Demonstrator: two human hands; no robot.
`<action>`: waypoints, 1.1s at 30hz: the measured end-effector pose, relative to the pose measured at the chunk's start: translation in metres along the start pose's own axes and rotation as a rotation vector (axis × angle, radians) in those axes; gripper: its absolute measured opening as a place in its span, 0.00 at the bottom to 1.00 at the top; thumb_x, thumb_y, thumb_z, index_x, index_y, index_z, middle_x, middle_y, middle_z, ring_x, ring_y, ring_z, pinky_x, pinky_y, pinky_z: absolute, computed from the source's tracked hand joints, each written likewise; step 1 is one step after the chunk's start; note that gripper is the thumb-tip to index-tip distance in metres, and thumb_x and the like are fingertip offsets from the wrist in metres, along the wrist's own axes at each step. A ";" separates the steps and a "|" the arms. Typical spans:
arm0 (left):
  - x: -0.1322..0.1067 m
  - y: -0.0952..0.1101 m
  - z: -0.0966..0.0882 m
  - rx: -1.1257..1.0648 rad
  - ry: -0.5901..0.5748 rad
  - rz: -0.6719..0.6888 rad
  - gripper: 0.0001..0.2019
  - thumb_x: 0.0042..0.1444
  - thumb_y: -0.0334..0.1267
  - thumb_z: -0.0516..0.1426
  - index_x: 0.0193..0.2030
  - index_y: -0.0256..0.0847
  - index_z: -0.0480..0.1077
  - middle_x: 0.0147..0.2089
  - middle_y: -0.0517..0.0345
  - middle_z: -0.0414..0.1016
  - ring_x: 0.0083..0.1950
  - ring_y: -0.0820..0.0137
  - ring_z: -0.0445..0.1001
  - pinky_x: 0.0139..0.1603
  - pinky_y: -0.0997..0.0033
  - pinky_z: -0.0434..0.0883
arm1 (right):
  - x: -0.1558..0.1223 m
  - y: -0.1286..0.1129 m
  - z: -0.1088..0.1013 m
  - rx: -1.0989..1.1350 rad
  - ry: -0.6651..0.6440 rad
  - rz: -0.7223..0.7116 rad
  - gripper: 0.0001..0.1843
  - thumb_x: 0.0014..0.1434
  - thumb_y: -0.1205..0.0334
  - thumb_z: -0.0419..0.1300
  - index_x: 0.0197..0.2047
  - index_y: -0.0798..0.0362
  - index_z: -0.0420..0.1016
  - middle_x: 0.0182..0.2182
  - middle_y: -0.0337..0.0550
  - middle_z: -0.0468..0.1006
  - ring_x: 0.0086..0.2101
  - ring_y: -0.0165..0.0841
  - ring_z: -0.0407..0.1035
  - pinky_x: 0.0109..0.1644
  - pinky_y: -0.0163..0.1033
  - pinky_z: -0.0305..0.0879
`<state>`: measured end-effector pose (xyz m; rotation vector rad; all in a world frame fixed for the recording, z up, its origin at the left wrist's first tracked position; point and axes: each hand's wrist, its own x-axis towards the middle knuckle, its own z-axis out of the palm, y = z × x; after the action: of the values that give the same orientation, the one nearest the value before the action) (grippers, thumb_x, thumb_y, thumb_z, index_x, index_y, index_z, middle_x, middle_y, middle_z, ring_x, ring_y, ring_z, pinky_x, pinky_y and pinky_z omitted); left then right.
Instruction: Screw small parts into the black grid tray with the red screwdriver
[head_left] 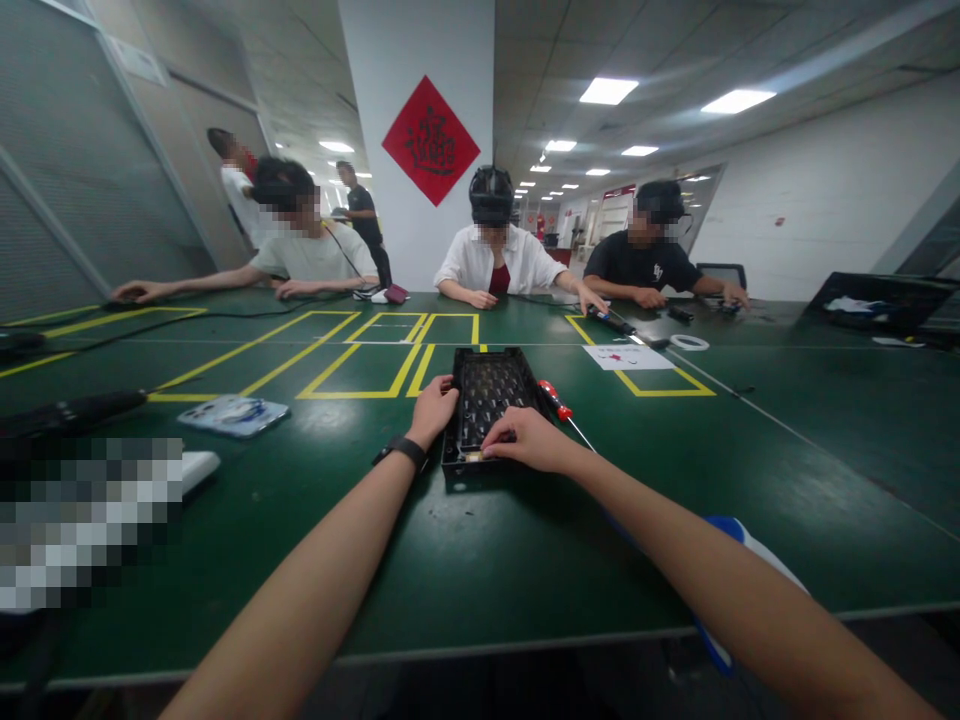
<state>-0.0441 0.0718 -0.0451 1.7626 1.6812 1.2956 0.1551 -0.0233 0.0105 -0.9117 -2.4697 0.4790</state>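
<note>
On the green table in front of me lies a black rectangular plastic case [495, 385], its inside lined with rows of small raised parts. My left hand [436, 408], with a dark band at the wrist, grips the case's left wall with its fingers over the edge. Over the near part of the case, my right hand [531, 438] is closed, its fingertips pinched together low inside. Whatever is between those fingertips is too small to make out. Just left of them a small pale, brassy piece [474, 456] shows at the case's near end.
A red-handled screwdriver [555, 400] lies right of the case, its shaft passing behind my right forearm. A phone [234, 414] lies to the left. White paper [628, 357] and a tape roll [688, 342] are farther right. Several people sit opposite; yellow tape lines mark the table.
</note>
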 end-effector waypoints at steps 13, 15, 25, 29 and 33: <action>0.001 -0.001 0.000 -0.010 0.000 -0.003 0.20 0.50 0.33 0.51 0.51 0.35 0.67 0.50 0.48 0.73 0.50 0.67 0.71 0.53 0.68 0.66 | -0.001 0.001 0.000 0.011 0.015 -0.013 0.10 0.51 0.56 0.62 0.34 0.53 0.80 0.31 0.42 0.80 0.34 0.31 0.70 0.41 0.35 0.60; 0.001 -0.002 0.001 -0.015 0.001 -0.009 0.20 0.50 0.33 0.51 0.51 0.35 0.67 0.50 0.48 0.73 0.50 0.67 0.71 0.53 0.68 0.66 | -0.001 0.001 0.001 0.000 0.020 -0.012 0.10 0.51 0.56 0.62 0.34 0.52 0.80 0.31 0.42 0.80 0.34 0.31 0.70 0.41 0.35 0.60; 0.002 -0.004 0.003 -0.018 0.010 0.004 0.20 0.50 0.34 0.50 0.51 0.35 0.67 0.49 0.48 0.73 0.49 0.67 0.71 0.52 0.68 0.66 | -0.001 0.008 0.004 -0.030 0.051 -0.029 0.11 0.53 0.55 0.60 0.35 0.52 0.80 0.31 0.42 0.80 0.34 0.31 0.69 0.43 0.37 0.59; 0.002 -0.004 0.002 -0.013 0.006 0.003 0.20 0.51 0.34 0.51 0.52 0.35 0.67 0.49 0.48 0.73 0.49 0.66 0.71 0.52 0.68 0.66 | -0.001 0.007 0.004 -0.052 0.015 -0.034 0.11 0.53 0.55 0.60 0.35 0.51 0.80 0.32 0.42 0.79 0.36 0.32 0.68 0.44 0.37 0.58; 0.002 -0.004 0.002 -0.002 0.012 0.009 0.20 0.51 0.34 0.51 0.52 0.36 0.67 0.49 0.48 0.73 0.49 0.66 0.71 0.52 0.67 0.66 | -0.001 0.007 0.002 -0.047 0.013 -0.057 0.11 0.53 0.55 0.61 0.35 0.51 0.80 0.33 0.42 0.80 0.37 0.32 0.67 0.45 0.37 0.58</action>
<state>-0.0450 0.0750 -0.0489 1.7666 1.6803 1.3134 0.1581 -0.0195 0.0055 -0.8577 -2.4979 0.3959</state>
